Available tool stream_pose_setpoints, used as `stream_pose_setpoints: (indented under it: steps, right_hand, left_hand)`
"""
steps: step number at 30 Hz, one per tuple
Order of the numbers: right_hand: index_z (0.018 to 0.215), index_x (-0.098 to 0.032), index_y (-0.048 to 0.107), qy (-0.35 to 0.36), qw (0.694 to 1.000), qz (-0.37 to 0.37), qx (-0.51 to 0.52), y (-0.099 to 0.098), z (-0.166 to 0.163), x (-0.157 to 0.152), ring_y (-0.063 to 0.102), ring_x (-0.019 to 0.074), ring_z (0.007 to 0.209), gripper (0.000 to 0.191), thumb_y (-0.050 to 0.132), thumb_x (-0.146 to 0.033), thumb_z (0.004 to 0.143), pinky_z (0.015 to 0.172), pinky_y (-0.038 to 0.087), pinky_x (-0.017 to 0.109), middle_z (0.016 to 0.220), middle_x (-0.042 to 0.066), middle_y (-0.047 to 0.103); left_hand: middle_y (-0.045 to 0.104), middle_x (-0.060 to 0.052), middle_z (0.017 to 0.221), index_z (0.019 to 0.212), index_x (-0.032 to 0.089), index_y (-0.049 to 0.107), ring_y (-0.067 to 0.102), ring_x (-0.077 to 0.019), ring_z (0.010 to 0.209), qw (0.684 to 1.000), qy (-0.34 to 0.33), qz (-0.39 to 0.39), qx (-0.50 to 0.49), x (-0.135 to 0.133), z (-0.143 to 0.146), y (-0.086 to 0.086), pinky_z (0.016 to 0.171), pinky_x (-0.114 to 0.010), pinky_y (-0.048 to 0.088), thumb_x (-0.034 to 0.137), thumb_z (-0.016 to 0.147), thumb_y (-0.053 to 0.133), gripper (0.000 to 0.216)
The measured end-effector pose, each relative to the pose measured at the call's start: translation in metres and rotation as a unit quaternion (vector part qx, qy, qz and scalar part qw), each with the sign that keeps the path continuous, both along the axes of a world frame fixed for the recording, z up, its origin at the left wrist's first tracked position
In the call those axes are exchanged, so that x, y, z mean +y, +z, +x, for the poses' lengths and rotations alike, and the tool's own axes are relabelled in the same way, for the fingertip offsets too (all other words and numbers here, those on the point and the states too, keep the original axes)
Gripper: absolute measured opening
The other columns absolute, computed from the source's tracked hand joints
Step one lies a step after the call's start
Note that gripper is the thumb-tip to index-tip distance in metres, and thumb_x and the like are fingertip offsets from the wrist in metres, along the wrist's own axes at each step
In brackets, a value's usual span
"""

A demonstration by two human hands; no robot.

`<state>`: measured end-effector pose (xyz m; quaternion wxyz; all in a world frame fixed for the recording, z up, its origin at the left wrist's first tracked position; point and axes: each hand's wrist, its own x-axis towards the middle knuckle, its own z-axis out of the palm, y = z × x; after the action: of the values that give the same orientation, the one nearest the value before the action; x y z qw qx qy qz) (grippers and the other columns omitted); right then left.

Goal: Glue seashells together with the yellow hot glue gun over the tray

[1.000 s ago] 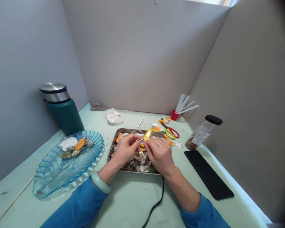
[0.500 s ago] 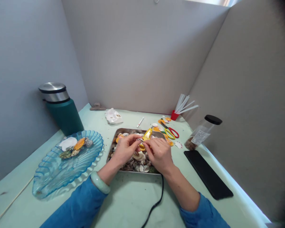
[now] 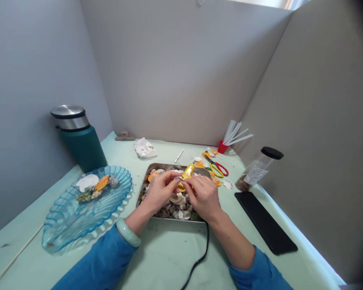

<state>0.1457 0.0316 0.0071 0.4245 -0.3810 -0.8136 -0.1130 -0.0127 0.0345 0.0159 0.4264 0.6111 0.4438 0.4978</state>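
Observation:
My left hand and my right hand meet over a metal tray, fingertips pinched together. Between them is a small pale shell, mostly covered by the fingers, so its exact shape is unclear. Mixed seashells fill the tray beneath. Just behind the fingertips a yellow glue gun lies on the shells, its nozzle pointing away from me. A black cord runs from the tray's front edge toward me.
Left stands a blue shell-shaped dish with several shells, beside a green bottle. Scissors, a red cup of glue sticks, a marker and crumpled white packaging lie behind. Right are a jar and black slab.
Both hands keep nearly the same pinched pose over the tray. The whole view has shifted very slightly; nothing was visibly taken or let go.

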Motion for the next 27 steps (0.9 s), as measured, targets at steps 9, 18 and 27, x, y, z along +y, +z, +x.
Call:
stream_pose_setpoints:
  steps: [9, 18, 27]
  right_hand:
    - [0.077, -0.016, 0.061, 0.0, 1.0, 0.0, -0.006, -0.0007, 0.0001, 0.0005, 0.055, 0.0146, 0.066, 0.018, 0.049, -0.022, 0.089, 0.067, 0.035, 0.028, 0.069, 0.005, 0.063]
    - [0.073, -0.016, 0.06, -0.007, 1.0, 0.004, -0.01, -0.0012, 0.0001, -0.0003, 0.051, 0.0145, 0.063, 0.022, 0.048, -0.023, 0.089, 0.065, 0.034, 0.028, 0.066, 0.004, 0.061]
    - [0.072, -0.016, 0.059, -0.003, 1.0, 0.002, -0.009, -0.0016, 0.0006, 0.0003, 0.051, 0.0144, 0.063, 0.02, 0.049, -0.022, 0.089, 0.065, 0.034, 0.028, 0.065, 0.004, 0.06]
  left_hand:
    - [0.06, 0.0, 0.057, 0.096, 0.012, 0.065, 0.057, -0.0109, 0.053, 1.0, -0.004, -0.003, 0.009, 0.0012, -0.0011, -0.0027, 0.054, -0.021, 0.046, 0.028, 0.076, 0.057, 0.027]
    - [0.06, 0.0, 0.059, 0.096, 0.014, 0.065, 0.056, -0.0107, 0.053, 1.0, -0.005, 0.016, 0.026, -0.0003, -0.0014, -0.0031, 0.054, -0.021, 0.045, 0.029, 0.078, 0.055, 0.026]
    - [0.059, 0.0, 0.057, 0.096, 0.014, 0.065, 0.055, -0.0107, 0.052, 0.999, -0.002, 0.03, 0.042, -0.0004, -0.0014, -0.0041, 0.053, -0.02, 0.045, 0.03, 0.079, 0.054, 0.026]
